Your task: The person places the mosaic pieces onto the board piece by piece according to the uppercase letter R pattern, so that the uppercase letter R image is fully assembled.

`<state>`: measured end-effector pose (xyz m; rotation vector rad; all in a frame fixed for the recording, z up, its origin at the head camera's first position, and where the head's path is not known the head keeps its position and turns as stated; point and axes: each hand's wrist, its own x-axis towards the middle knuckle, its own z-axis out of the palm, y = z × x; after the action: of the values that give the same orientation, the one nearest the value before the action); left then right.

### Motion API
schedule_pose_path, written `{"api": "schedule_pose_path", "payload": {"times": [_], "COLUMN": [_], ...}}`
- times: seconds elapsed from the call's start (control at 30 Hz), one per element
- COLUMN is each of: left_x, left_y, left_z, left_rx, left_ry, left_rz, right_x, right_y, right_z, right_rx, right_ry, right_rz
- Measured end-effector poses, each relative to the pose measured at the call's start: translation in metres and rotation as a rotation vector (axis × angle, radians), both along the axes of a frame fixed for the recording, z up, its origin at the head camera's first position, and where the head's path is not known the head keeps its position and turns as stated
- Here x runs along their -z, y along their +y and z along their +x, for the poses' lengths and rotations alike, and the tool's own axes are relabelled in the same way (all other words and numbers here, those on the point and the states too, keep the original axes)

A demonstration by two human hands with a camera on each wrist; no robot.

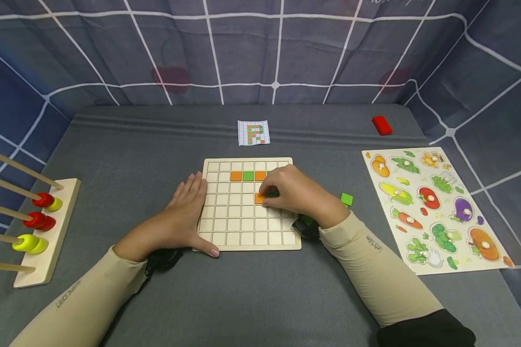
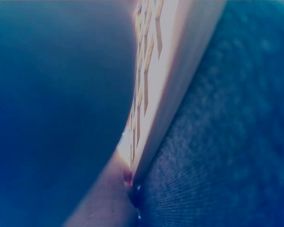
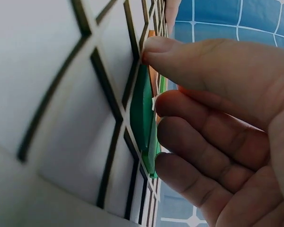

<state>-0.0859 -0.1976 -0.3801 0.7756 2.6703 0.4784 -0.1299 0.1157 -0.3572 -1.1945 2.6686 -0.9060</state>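
A wooden grid board [image 1: 234, 238] lies mid-table. My left hand [image 1: 184, 212] rests with straight fingers along its left edge, the thumb at the front edge. Over the board's right half, my right hand [image 1: 295, 193] pinches an orange square tile [image 1: 259, 198] between thumb and forefinger, low at the grid. A dark green piece [image 3: 139, 109] shows beside it in the right wrist view, partly covered by the fingers. Higher up, a row holds an orange tile [image 1: 236, 176], a green tile [image 1: 248, 176] and another orange tile [image 1: 260, 176]; the hand hides the row's right end.
A pattern card [image 1: 253, 133] lies behind the board. Right of the right wrist is a loose green tile [image 1: 346, 199]. A vegetable puzzle board [image 1: 410, 193] and red block [image 1: 381, 125] lie farther right. A peg stand [image 1: 65, 212] with red and yellow beads is left.
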Motion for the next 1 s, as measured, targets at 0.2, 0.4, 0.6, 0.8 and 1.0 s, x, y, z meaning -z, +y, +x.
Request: {"api": "schedule_pose_path", "payload": {"times": [0.2,0.4,0.6,0.8,1.0], "left_x": [0.000,0.001,0.000,-0.001,-0.001], "left_y": [0.001,0.001,0.001,0.001,0.001], "left_z": [-0.001,-0.002,-0.003,-0.001,0.000], "left_rx": [0.002,0.006,0.009,0.006,0.002], "left_ry": [0.000,-0.008,-0.012,-0.013,-0.002], "left_rz": [0.001,-0.004,-0.003,0.004,0.005], "right_x": [-0.001,-0.005,-0.011,-0.015,-0.018], "right_y": [0.005,0.014,0.025,0.041,0.058], "right_z": [-0.003,-0.007,-0.011,-0.016,-0.021], "right_rx": [0.004,0.010,0.031,0.073,0.138], "right_ry": [0.031,0.050,0.017,-0.033,-0.075], "right_rz": [0.005,-0.012,0.021,0.087,0.172]}}
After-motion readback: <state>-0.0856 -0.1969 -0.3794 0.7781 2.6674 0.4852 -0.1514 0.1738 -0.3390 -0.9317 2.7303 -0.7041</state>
